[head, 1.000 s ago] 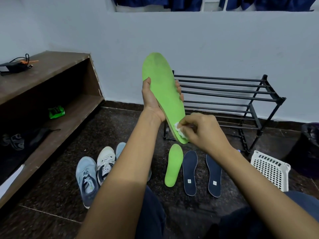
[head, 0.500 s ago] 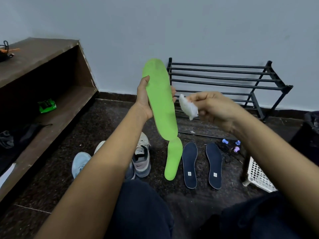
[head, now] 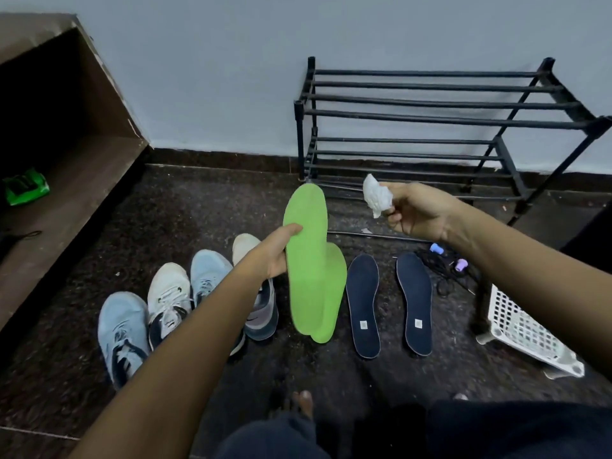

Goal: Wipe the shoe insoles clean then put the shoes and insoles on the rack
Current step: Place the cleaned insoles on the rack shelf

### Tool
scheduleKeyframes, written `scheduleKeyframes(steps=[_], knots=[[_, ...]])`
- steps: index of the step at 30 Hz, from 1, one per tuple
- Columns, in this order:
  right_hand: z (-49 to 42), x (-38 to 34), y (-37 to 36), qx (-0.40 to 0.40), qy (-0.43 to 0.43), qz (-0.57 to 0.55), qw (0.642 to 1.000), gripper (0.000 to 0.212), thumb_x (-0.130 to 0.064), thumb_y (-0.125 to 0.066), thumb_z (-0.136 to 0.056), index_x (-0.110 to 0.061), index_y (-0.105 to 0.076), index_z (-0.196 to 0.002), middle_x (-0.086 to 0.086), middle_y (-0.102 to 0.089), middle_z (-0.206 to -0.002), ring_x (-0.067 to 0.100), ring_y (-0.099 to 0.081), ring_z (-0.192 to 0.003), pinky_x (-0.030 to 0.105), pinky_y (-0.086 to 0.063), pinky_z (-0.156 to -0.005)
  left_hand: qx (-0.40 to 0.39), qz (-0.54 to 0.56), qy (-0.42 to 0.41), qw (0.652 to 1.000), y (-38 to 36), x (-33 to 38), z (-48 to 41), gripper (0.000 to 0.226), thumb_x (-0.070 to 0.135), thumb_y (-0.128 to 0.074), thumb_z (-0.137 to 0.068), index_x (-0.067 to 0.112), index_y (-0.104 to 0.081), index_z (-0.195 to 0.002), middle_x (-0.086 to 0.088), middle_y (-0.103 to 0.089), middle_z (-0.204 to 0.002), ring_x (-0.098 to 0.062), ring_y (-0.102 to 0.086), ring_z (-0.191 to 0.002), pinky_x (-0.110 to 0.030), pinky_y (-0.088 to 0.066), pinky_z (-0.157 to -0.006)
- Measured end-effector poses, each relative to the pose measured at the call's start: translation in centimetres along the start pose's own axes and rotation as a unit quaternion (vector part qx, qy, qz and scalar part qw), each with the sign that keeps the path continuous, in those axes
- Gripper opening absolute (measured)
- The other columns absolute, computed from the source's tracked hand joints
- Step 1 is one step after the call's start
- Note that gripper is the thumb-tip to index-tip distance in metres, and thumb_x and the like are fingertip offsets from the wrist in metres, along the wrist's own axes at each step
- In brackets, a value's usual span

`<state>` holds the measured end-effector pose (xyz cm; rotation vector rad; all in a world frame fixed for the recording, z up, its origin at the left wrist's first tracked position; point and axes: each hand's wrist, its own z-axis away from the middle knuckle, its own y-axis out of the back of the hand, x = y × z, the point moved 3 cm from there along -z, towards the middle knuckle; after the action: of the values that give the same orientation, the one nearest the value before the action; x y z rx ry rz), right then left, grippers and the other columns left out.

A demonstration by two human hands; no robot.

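Observation:
My left hand [head: 276, 251] grips a green insole [head: 306, 246] by its left edge, low over the floor, overlapping a second green insole [head: 332, 303] that lies there. My right hand [head: 419, 212] pinches a crumpled white tissue [head: 377, 195], held apart to the right of the insole. Two dark blue insoles [head: 363, 303] [head: 415, 301] lie side by side on the floor. Several shoes stand in a row at the left: a light blue one [head: 121, 332], a white one [head: 169, 298], another blue one [head: 208, 273] and a grey one [head: 261, 309] partly behind my arm. The black shoe rack [head: 430, 120] stands against the wall.
A white plastic basket [head: 526, 329] lies tipped at the right. Black laces and small blue and purple pieces [head: 447, 263] lie by the rack's foot. A brown wooden shelf [head: 76, 180] with a green packet [head: 25, 187] lines the left side. My foot [head: 303, 404] shows below.
My left hand lowered the green insole from upright in front of me down toward the floor. My right hand lifted the tissue off the insole and moved right.

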<state>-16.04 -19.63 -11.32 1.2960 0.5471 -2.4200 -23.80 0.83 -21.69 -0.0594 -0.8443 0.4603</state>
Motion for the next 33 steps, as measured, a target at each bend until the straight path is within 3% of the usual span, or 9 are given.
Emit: scheduleKeyframes(steps=[6,10,13,15,22,27,30,33], knots=[[-4.8,6.5,1.0,0.007,-0.077,0.008,0.997,0.026,-0.002,-0.043,-0.092,-0.019,-0.062,-0.086,-0.008,-0.054,-0.051,0.000,-0.033,-0.043,0.009,-0.025,-0.039,0.098,-0.122,0.018,0.987,4.2,-4.4,-7.2,0.035,0.001,-0.047,-0.097,-0.011,-0.049,-0.130,-0.027,-0.061,-0.120,-0.035,-0.063,-0.091,-0.047,-0.050,-0.083],[-7.1,9.9,1.5,0.030,-0.112,0.003,0.993,0.025,-0.004,-0.046,-0.092,-0.021,-0.063,-0.084,-0.011,-0.051,-0.053,0.000,-0.034,-0.045,0.009,-0.025,-0.042,0.163,-0.140,0.022,0.976,5.8,-7.0,-10.8,0.031,-0.001,-0.050,-0.095,-0.011,-0.050,-0.124,-0.021,-0.062,-0.103,-0.036,-0.062,-0.097,-0.049,-0.052,-0.087],[-8.4,12.0,1.8,0.036,-0.136,-0.001,0.990,0.027,-0.004,-0.045,-0.092,-0.021,-0.063,-0.083,-0.009,-0.048,-0.059,0.000,-0.033,-0.044,0.009,-0.025,-0.042,0.197,-0.193,0.028,0.961,7.3,-8.9,-14.5,0.034,0.001,-0.050,-0.091,-0.007,-0.053,-0.124,-0.023,-0.061,-0.117,-0.038,-0.062,-0.102,-0.051,-0.053,-0.089],[-8.9,13.0,1.9,0.046,-0.147,-0.010,0.988,0.027,-0.005,-0.045,-0.093,-0.022,-0.064,-0.086,-0.008,-0.046,-0.064,0.000,-0.033,-0.045,0.009,-0.025,-0.041,0.209,-0.236,0.017,0.949,7.4,-9.6,-15.9,0.035,0.001,-0.049,-0.089,-0.007,-0.053,-0.123,-0.021,-0.060,-0.122,-0.037,-0.061,-0.105,-0.045,-0.054,-0.086],[-10.0,15.1,2.5,0.058,-0.161,-0.033,0.985,0.026,-0.004,-0.046,-0.092,-0.021,-0.064,-0.086,-0.007,-0.047,-0.068,0.000,-0.032,-0.045,0.009,-0.025,-0.041,0.228,-0.404,-0.011,0.886,6.6,-9.7,-17.2,0.034,0.003,-0.051,-0.090,-0.008,-0.054,-0.123,-0.025,-0.056,-0.124,-0.039,-0.057,-0.112,-0.043,-0.051,-0.086],[-10.2,15.7,3.2,0.066,-0.164,-0.046,0.983,0.021,-0.006,-0.048,-0.093,-0.020,-0.063,-0.092,-0.008,-0.048,-0.067,0.000,-0.035,-0.043,0.009,-0.025,-0.042,0.191,-0.403,0.009,0.895,7.0,-11.1,-18.9,0.038,0.011,-0.056,-0.092,-0.005,-0.051,-0.126,-0.022,-0.056,-0.128,-0.037,-0.056,-0.113,-0.042,-0.051,-0.091],[-10.3,15.9,4.0,0.071,-0.162,-0.048,0.983,0.021,-0.007,-0.048,-0.093,-0.020,-0.064,-0.092,-0.007,-0.047,-0.069,0.000,-0.034,-0.045,0.009,-0.026,-0.041,0.175,-0.410,0.016,0.895,5.9,-10.8,-17.3,0.051,0.017,-0.057,-0.095,-0.006,-0.037,-0.135,-0.023,-0.049,-0.135,-0.037,-0.051,-0.120,-0.039,-0.046,-0.093],[-10.3,16.0,4.7,0.076,-0.158,-0.051,0.983,0.021,-0.008,-0.047,-0.093,-0.021,-0.063,-0.092,-0.007,-0.046,-0.070,0.000,-0.034,-0.045,0.009,-0.026,-0.040,0.174,-0.457,0.005,0.872,4.8,-9.9,-16.0,0.072,0.024,-0.059,-0.095,-0.009,-0.018,-0.145,-0.023,-0.040,-0.144,-0.037,-0.043,-0.130,-0.039,-0.041,-0.101]])
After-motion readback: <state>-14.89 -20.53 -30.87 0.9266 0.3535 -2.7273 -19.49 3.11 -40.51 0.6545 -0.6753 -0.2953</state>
